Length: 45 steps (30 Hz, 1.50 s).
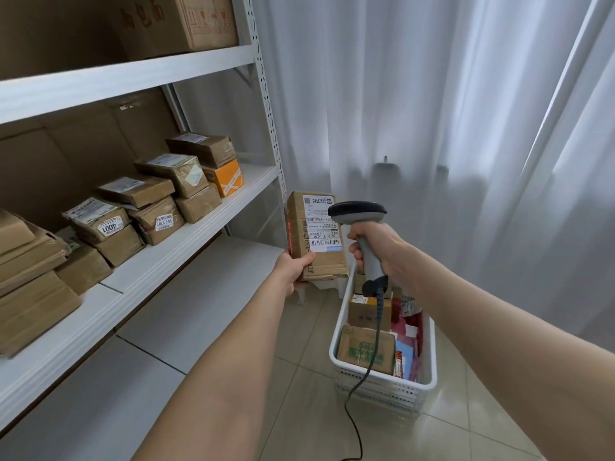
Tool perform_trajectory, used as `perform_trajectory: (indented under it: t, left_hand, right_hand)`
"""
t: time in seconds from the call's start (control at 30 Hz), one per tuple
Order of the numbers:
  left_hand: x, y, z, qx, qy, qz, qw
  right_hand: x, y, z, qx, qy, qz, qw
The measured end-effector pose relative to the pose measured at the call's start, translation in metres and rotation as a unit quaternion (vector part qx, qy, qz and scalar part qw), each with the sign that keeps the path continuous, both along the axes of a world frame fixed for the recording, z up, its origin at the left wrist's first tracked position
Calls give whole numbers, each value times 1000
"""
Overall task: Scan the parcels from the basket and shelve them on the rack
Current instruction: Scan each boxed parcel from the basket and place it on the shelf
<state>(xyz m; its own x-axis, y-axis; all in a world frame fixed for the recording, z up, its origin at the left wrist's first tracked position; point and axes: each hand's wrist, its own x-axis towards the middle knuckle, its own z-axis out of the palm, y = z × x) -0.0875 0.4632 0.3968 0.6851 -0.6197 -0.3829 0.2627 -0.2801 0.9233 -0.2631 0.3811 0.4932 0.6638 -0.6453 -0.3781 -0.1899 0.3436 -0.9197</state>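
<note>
Brown parcel (316,241) is showing matt, creased cardboard with glossy tape strips and a white paper label. Handheld scanner (357,211) is looking like smooth grey plastic, its dark head catching slight sheen. White basket (429,380) is reading as perforated plastic. The rack (133,74) is showing smooth white-painted metal. The curtain (432,111) is hanging as sheer white cloth. The floor tiles (466,427) are reflecting light, glossy.

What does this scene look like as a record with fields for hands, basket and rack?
left hand: grips brown cardboard parcel, white label facing the camera
right hand: grips grey corded handheld scanner, head beside that label
basket: white plastic basket on floor, more parcels inside
rack: white metal rack, stacked brown boxes on middle shelf
</note>
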Motion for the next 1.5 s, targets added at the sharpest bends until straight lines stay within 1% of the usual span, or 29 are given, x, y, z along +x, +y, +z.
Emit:
perform_trajectory:
  t: [0.17,0.27,0.37,0.47,0.53,0.67,0.77,0.9,1.0,1.2,1.3,1.4,1.5]
  left_hand:
    - [9,14,10,-10,2,3,1000]
    - [18,25,18,-4,-3,7,1000]
    - [30,40,31,19,-25,13,999]
    - [48,57,49,32,-46,24,998]
    - [63,70,65,22,-58,41,997]
    - [97,94,94,-27,-71,76,994]
    - [122,111,109,-48,-80,99,991]
    - [153,129,130,-41,-77,134,987]
    - [173,139,146,-45,-66,141,987]
    - [216,135,174,-62,-50,153,985]
    - [239,122,186,-72,-45,161,983]
    - [270,101,195,-82,-52,177,979]
    - [304,79,199,-72,-77,196,975]
  right_hand:
    - [11,7,4,8,-16,15,1000]
    - [22,13,5,32,-44,17,998]
    - [38,19,5,58,-74,-8,995]
    - [59,25,4,69,-80,-37,994]
    - [76,30,5,60,-74,-43,995]
    - [119,49,14,46,-77,-34,995]
    - [154,68,27,68,-118,-15,991]
    - [203,87,44,62,-142,4,988]
    - [235,97,53,52,-154,11,987]
    - [293,88,73,58,-185,48,980]
    - [320,71,79,69,-198,40,977]
    - [356,45,83,62,-197,42,978]
    - [396,18,84,63,-190,47,979]
